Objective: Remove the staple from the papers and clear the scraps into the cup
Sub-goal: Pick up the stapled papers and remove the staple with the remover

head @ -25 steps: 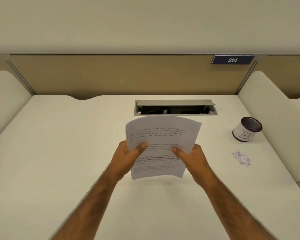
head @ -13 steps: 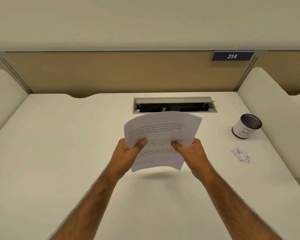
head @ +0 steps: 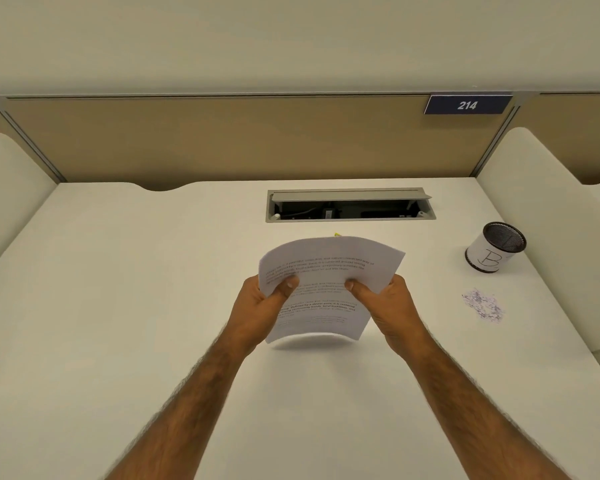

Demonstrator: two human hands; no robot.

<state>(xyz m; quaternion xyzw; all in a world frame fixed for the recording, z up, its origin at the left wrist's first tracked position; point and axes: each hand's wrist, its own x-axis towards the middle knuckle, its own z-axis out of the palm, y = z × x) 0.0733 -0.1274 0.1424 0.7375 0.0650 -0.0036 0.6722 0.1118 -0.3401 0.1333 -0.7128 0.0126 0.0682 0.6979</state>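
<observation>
A thin stack of printed white papers (head: 323,292) is held above the middle of the desk, tilted up toward me and bowed. My left hand (head: 260,306) grips its left edge with the thumb on the front page. My right hand (head: 385,306) grips the right edge the same way. I cannot make out the staple. A black mesh cup (head: 496,245) with a white label marked "B" stands at the right. A small pile of paper scraps (head: 482,304) lies on the desk in front of the cup.
The white desk (head: 118,306) is boxed in by cream side dividers (head: 548,216) and a tan back panel with a "214" sign (head: 466,105). An open cable tray (head: 350,206) sits behind the papers. A small yellow-green object (head: 337,234) peeks over the papers' top edge.
The papers have been lifted and bowed more, top edge curling away. Both hands keep the same grips. A yellow-green bit now shows behind the top edge.
</observation>
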